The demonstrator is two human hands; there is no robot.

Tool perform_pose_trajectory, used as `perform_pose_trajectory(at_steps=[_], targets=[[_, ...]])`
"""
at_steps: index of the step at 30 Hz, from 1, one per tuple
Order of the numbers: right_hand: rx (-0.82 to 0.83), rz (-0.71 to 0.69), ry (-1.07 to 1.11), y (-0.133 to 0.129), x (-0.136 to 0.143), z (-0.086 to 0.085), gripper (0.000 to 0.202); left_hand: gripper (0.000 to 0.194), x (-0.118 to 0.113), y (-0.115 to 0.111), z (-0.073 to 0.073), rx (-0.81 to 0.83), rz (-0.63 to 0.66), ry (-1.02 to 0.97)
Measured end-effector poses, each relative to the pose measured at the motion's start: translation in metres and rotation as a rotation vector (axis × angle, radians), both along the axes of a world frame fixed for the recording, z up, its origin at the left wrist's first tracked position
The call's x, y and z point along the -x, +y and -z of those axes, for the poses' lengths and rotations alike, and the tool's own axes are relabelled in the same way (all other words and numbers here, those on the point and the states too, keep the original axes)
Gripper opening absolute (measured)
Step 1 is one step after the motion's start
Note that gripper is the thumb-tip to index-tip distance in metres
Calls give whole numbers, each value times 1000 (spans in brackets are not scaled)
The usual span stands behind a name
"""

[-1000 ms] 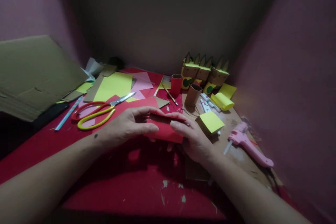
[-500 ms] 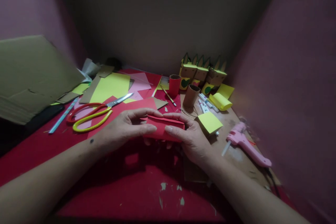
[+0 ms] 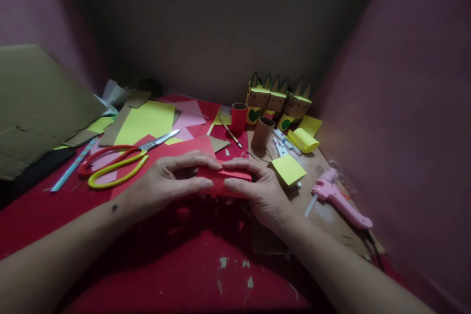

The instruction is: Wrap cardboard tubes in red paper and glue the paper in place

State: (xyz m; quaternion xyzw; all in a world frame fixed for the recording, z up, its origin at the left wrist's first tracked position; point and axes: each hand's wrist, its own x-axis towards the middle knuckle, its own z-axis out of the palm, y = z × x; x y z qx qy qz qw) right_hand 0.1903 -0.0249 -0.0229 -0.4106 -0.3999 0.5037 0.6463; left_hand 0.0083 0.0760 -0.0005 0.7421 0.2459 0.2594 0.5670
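Head view: fingers (image 3: 204, 185) of left hand (image 3: 165, 179) and right hand (image 3: 270, 198) were clamped on the red piece (image 3: 218, 187) between them, so uneven squeeze risked creasing it, and a rightward swing risked bumping the yellow-topped block (image 3: 290, 170) just beyond the right fingers.

Looking like a craft corner, sitting btwn pinkish walls (image 3: 415, 108) & showing red tabletop (image 3: 176, 274) w/ scissors (image 3: 144, 148), glue gun (image 3: 340, 201), markers (image 3: 280, 148), yellow paper (image 3: 147, 122), cardbd. tube (image 3: 262, 133), scraps (image 3: 222, 262).
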Motion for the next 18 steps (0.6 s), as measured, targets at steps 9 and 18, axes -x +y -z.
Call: perform_pose_trajectory(at_steps=[9,18], targets=[[30,-10,27,-2,1,2,25,21,-2,-5,-2,50,10,-26],[42,-4,22,-3,-1,7,20,34,-5,-5,3,239,36,-114]])
